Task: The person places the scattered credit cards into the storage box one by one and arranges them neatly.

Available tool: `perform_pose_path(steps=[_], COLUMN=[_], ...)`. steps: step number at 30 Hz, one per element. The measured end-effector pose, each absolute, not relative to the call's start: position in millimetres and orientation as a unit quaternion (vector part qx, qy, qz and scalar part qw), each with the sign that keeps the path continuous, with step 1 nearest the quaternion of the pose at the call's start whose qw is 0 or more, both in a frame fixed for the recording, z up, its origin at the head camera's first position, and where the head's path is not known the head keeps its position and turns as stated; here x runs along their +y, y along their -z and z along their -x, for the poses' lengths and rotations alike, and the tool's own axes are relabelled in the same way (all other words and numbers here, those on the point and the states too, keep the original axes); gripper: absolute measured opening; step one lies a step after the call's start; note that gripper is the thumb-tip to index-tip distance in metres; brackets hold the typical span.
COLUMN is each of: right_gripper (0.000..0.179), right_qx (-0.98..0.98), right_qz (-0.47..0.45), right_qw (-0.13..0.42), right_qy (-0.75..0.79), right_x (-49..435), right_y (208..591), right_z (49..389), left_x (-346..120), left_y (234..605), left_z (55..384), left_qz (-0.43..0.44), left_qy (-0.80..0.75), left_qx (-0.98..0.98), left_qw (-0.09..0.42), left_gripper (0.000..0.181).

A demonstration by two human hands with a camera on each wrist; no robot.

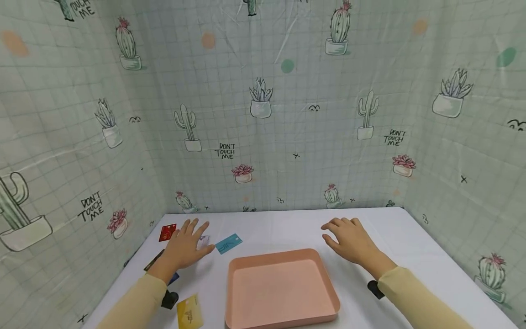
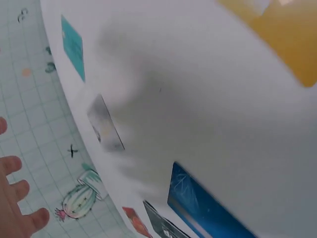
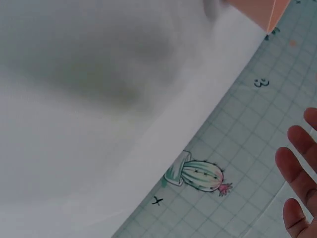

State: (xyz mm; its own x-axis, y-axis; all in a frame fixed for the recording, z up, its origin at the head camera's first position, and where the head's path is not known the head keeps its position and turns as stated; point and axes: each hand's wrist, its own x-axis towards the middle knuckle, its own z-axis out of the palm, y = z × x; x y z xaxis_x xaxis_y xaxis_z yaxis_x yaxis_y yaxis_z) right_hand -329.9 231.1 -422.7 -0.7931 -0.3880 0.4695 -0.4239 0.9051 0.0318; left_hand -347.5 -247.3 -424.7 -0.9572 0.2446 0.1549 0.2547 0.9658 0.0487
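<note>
Above the left side of the white table, my left hand is held with fingers spread and nothing in them. Flat cards lie around and below it: a red card, a teal card, a pale grey card, a dark card, a blue card and a yellow card. The hand and wrist partly cover some of them in the head view. My right hand hovers right of a pink tray, its fingers relaxed and holding nothing.
The shallow pink tray stands at the table's front middle, between my forearms. Cactus-printed cloth walls border the white table at the back and both sides. A dark band sits on my right wrist, another on the left.
</note>
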Motion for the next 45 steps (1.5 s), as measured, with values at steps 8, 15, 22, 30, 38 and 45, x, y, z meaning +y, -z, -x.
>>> perform_pose_path(steps=[8,15,22,30,38,45], right_gripper=[0.017,0.026,0.029,0.023,0.028,0.030], right_qx=[-0.954,-0.975,-0.978,-0.957,-0.931,-0.921], right_qz=[-0.205,-0.155,-0.118,-0.077,-0.036,-0.039], right_qw=[0.211,0.128,0.079,0.004,-0.030,-0.033], right_qy=[-0.059,-0.098,-0.150,-0.280,-0.362,-0.386], right_x=[218,213,212,212,206,201], right_y=[430,432,437,448,456,463], right_z=[312,301,299,297,295,295], left_x=[-248,-242,-232,-217,-205,-202], left_y=[440,447,445,450,450,443], left_z=[314,284,264,236,225,219], left_qz=[0.131,0.088,0.046,-0.046,-0.104,-0.120], left_qy=[0.057,0.096,0.069,0.069,0.080,0.076], left_qx=[-0.988,-0.991,-0.993,-0.989,-0.982,-0.978], left_qw=[0.050,-0.024,-0.081,-0.126,-0.133,-0.153], left_gripper=[0.082,0.089,0.086,0.085,0.091,0.082])
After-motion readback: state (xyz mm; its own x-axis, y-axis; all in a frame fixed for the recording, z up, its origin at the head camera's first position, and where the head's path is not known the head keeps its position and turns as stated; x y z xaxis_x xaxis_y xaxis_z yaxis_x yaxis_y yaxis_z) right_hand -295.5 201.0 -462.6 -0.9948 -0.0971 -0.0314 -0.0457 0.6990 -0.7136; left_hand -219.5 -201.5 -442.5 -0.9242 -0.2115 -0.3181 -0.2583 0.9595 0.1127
